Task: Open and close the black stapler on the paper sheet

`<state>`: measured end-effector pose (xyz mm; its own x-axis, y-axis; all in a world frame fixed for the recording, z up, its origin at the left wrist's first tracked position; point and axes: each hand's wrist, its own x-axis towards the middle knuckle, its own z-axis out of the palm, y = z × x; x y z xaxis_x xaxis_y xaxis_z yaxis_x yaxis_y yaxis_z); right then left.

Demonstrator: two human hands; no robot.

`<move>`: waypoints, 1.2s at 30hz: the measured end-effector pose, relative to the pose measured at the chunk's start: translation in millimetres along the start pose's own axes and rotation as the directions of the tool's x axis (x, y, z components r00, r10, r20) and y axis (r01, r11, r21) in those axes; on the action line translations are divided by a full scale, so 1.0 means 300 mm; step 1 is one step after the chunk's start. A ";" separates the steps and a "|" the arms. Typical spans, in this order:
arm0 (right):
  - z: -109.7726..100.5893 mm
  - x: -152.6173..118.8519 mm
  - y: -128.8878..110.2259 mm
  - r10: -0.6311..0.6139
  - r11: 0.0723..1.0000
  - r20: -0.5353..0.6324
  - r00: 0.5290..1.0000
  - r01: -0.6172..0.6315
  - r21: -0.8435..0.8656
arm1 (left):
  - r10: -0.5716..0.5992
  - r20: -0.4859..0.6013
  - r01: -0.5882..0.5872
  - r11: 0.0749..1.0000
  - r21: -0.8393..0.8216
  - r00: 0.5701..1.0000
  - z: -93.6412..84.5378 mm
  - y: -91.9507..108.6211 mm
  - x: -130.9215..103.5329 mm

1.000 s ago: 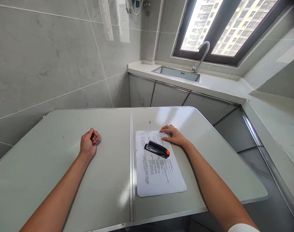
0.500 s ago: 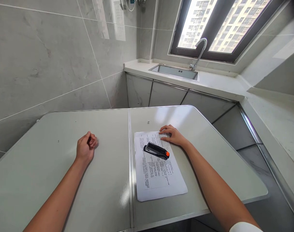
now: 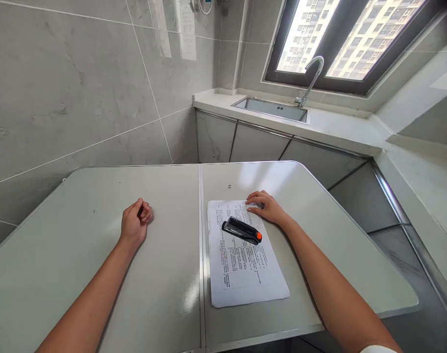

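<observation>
My left hand (image 3: 136, 221) rests on the left half of the table (image 3: 164, 284), its fingers curled in a loose fist with nothing visible in it. My right hand (image 3: 266, 206) lies at the far right corner of a printed sheet of paper (image 3: 249, 289), fingers stretched out over that corner and apart. On the sheet sits a black stapler (image 3: 241, 230) with an orange tip at its right end, just in front of my right hand and touched by neither hand.
Small bits, perhaps staples (image 3: 230, 186), lie beyond the paper. A seam (image 3: 201, 245) divides the folding tabletop. Behind the table stand a counter (image 3: 341, 125) with a sink (image 3: 275, 109) and faucet (image 3: 311, 81). A tiled wall (image 3: 80, 98) rises at the left.
The camera view has shifted slightly, so everything appears a little further right. Both hands, the stapler and the paper keep their places on the table.
</observation>
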<state>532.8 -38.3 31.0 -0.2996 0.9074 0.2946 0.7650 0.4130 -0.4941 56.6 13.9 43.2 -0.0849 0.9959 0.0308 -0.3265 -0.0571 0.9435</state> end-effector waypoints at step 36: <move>0.366 0.172 -0.562 -0.355 0.935 0.376 0.856 0.333 0.124 | -0.021 -0.032 0.019 0.998 -0.052 0.999 -0.010 0.020 0.001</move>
<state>325.7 -52.6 39.6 -0.7423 0.6592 0.1202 0.5447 0.6981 -0.4647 51.9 13.7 47.9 -0.1083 0.9941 0.0005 -0.3770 -0.0416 0.9253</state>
